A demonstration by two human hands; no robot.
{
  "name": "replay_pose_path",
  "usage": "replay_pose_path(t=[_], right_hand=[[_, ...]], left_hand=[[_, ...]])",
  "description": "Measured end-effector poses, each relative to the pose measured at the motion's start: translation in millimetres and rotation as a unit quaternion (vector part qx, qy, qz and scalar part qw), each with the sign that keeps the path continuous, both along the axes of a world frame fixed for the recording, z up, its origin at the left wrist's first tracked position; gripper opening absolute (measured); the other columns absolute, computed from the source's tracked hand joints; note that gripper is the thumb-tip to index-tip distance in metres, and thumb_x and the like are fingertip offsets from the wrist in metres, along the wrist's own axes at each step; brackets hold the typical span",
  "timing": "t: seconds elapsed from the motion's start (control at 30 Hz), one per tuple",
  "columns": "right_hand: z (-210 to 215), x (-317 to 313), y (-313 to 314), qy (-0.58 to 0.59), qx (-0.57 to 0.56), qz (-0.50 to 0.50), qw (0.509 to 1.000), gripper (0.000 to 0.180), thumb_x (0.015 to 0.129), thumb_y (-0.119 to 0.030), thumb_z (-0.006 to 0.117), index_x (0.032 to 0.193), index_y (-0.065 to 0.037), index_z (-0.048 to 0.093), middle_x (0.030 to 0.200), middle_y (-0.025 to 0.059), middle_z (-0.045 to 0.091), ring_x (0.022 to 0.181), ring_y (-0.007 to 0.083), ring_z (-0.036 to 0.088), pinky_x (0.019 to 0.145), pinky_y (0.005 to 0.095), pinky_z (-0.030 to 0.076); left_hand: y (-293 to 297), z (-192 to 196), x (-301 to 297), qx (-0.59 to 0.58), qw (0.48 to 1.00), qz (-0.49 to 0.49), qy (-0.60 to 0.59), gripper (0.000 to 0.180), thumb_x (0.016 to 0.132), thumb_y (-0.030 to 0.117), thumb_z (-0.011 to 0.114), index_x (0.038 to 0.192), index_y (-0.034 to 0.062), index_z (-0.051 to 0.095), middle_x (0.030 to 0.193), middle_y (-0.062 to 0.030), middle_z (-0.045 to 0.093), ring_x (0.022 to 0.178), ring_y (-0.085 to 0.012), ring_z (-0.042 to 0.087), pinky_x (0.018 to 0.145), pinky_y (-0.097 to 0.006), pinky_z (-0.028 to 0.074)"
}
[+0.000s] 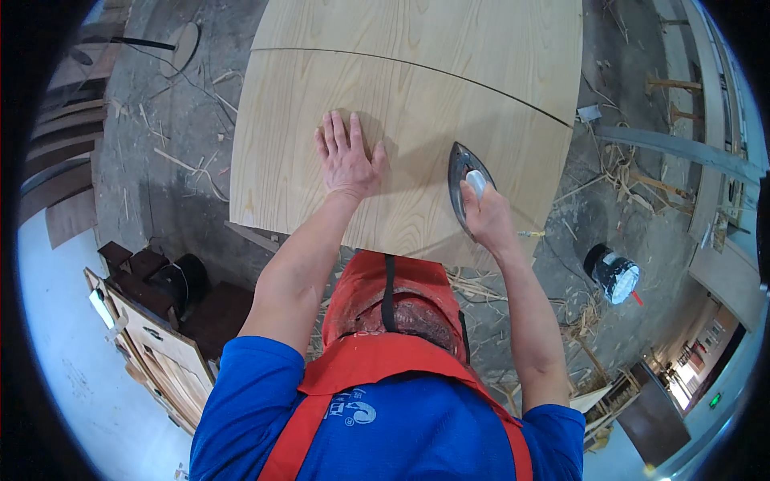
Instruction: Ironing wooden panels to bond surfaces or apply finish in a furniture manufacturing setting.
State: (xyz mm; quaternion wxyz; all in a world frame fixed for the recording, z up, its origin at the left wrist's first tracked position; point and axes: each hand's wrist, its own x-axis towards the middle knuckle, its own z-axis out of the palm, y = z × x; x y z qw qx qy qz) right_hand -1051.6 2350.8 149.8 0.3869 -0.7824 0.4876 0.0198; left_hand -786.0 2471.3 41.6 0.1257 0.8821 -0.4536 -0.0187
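A pale wood-grain panel [417, 168] lies flat in front of me, its near edge close to my red apron. My left hand [349, 160] rests palm down on its left half, fingers stretched out. In my right hand [488, 215] is the handle of a clothes iron [459, 164], which stands on the panel's right half with its pointed tip facing away from me. The iron's soleplate is hidden against the wood. Beyond a dark, slightly curved seam [417, 64], more of the same wood-grain surface continues to the far edge.
Wood strips and shavings [626, 172] litter the grey floor on both sides. A bucket [618, 276] stands on the floor at right. Dark brown boxes [144, 264] and leaning door-like panels [152, 345] are at left. A long grey beam [682, 148] juts in from the right.
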Motion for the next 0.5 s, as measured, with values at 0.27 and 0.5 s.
replay_pose_path(t=[0.27, 0.5], right_hand=[[-3.4, -19.3, 24.7, -0.039, -0.009, -0.030, 0.999, 0.054, 0.111, -0.043, 0.060, 0.091, 0.007, 0.059, 0.080, 0.0369, 0.066, 0.081, 0.0581, 0.068, 0.066, 0.0614, 0.051], [1.1, -16.4, 36.2, -0.027, -0.005, -0.019, 0.999, 0.052, 0.110, -0.042, 0.061, 0.090, 0.006, 0.059, 0.078, 0.0369, 0.065, 0.080, 0.0586, 0.067, 0.066, 0.0622, 0.051]], left_hand=[[-0.7, -4.5, 4.2, 0.021, 1.000, -0.004, 0.006, 0.088, 0.099, 0.057, 0.058, 0.167, 0.0059, 0.037, 0.175, -0.0290, 0.023, 0.166, -0.0451, 0.011, 0.135, -0.061, 0.006], [-1.6, -3.7, 3.4, 0.025, 1.000, 0.004, -0.007, 0.086, 0.098, 0.056, 0.060, 0.166, 0.0086, 0.038, 0.175, -0.0267, 0.025, 0.166, -0.0424, 0.017, 0.135, -0.059, 0.009]])
